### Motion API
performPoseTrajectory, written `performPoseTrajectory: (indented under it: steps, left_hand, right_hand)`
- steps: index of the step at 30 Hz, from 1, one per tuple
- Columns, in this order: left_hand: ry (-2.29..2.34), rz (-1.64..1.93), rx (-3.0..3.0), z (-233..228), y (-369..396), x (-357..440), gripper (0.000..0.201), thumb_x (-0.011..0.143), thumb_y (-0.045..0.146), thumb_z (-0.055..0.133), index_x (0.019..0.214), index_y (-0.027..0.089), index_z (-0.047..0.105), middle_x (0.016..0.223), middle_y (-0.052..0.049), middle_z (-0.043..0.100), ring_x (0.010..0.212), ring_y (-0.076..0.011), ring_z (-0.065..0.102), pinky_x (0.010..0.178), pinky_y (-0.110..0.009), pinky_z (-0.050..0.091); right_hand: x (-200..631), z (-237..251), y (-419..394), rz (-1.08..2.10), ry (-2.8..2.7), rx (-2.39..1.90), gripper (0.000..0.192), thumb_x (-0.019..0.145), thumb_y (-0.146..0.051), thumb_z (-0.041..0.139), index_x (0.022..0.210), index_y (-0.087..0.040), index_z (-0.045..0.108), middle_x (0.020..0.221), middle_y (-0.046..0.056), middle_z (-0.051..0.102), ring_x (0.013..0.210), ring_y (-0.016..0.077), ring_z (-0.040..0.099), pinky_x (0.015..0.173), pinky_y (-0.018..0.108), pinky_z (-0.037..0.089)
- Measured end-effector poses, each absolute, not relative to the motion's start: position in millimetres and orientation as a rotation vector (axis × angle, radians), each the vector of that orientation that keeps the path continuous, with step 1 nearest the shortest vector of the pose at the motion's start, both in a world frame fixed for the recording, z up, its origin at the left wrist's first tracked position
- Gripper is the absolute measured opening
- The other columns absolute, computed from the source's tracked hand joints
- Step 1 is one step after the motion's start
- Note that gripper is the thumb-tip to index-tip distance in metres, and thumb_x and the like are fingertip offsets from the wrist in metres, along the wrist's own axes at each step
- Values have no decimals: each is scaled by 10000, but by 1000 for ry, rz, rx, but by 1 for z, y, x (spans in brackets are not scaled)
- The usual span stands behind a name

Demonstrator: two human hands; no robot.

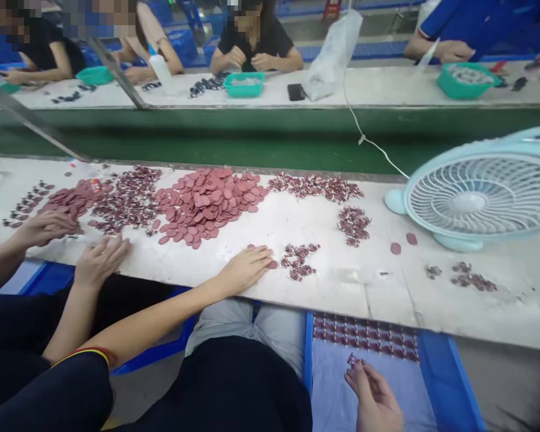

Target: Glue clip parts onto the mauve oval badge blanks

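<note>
My left hand [245, 268] lies flat on the white worktable [333, 282], its fingertips resting on a red disc [271, 264] beside a small cluster of maroon parts [299, 261]. Low at the bottom, my right hand [374, 399] is over a blue tray [450, 384] and pinches a small maroon part [353, 360] at its fingertips. Rows of the same parts [364, 337] line the tray's far end. A large heap of red discs [207, 201] lies further back on the table.
A co-worker's two hands [72, 243] work at the left by more discs and parts [117, 201]. A light-blue fan [481, 195] stands at the right. Beyond a green conveyor [252, 135], several people sit at another table with teal bins [244, 84].
</note>
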State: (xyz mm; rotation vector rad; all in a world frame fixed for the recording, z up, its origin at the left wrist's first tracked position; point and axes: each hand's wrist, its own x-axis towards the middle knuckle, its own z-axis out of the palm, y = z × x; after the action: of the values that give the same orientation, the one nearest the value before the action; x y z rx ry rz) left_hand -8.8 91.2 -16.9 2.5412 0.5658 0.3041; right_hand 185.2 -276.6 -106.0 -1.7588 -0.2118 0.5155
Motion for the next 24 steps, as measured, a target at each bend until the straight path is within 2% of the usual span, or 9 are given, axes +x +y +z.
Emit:
performPoseTrajectory:
  steps: [4, 7, 10, 13, 16, 19, 21, 24]
  left_hand:
    - [608, 290, 2597, -3, 92, 2, 304, 1039, 384, 605, 1193, 199, 790, 1381, -150, 733, 1362, -300, 647, 1202, -505, 483]
    - [604, 257, 2633, 7, 96, 11, 277, 1024, 366, 600, 1106, 193, 801, 1305, -145, 743, 1248, -281, 678, 1136, -472, 516]
    - [618, 202, 2589, 13, 100, 16, 210, 953, 354, 671, 1021, 201, 797, 1293, -128, 728, 1205, -274, 677, 1106, -463, 518]
    - [633, 214, 2479, 17, 100, 17, 146, 915, 339, 701, 899, 203, 753, 1182, -90, 754, 1143, -247, 687, 1080, -439, 511]
    - [696, 321, 2275, 23, 93, 14, 131, 925, 325, 695, 898, 197, 702, 1083, -66, 777, 1043, -196, 705, 977, -355, 537]
    - [784, 461, 1991, 31, 85, 8, 155, 931, 333, 711, 929, 180, 689, 1008, -74, 778, 921, -161, 713, 795, -266, 543]
    - [772, 531, 1865, 36, 80, 4, 168, 916, 327, 749, 945, 169, 703, 952, -69, 770, 867, -151, 715, 766, -255, 553]
    - [721, 603, 1767, 40, 76, 0, 178, 868, 291, 819, 956, 163, 732, 907, -52, 761, 831, -140, 719, 773, -250, 584]
  right_hand:
    - [173, -133, -281, 539, -265, -1945, 197, 685, -540, 772, 830, -406, 770, 711, -256, 774, 674, 199, 787, 668, 399, 520]
    - [159, -150, -272, 582, -321, -2021, 151, 714, -490, 760, 805, -378, 804, 683, -222, 769, 683, 178, 783, 665, 369, 528]
    - [147, -165, -261, 590, -321, -2052, 195, 748, -498, 756, 823, -332, 826, 696, -162, 779, 699, 168, 776, 641, 327, 562]
    - [141, -174, -255, 610, -298, -2068, 259, 832, -516, 723, 859, -276, 816, 728, -107, 770, 722, 147, 761, 624, 274, 571]
    - [142, -177, -255, 665, -289, -2095, 399, 932, -582, 613, 880, -229, 791, 751, -91, 734, 766, 146, 745, 690, 296, 586]
    - [146, -178, -257, 779, -294, -2116, 367, 917, -569, 698, 967, -214, 774, 855, -48, 767, 855, 177, 746, 826, 382, 616]
    - [151, -181, -259, 863, -286, -2117, 347, 880, -535, 767, 1014, -215, 764, 923, -9, 788, 904, 190, 745, 912, 431, 610]
    - [156, -187, -259, 938, -236, -2086, 320, 891, -496, 766, 1020, -204, 758, 953, 0, 787, 937, 193, 735, 959, 461, 602]
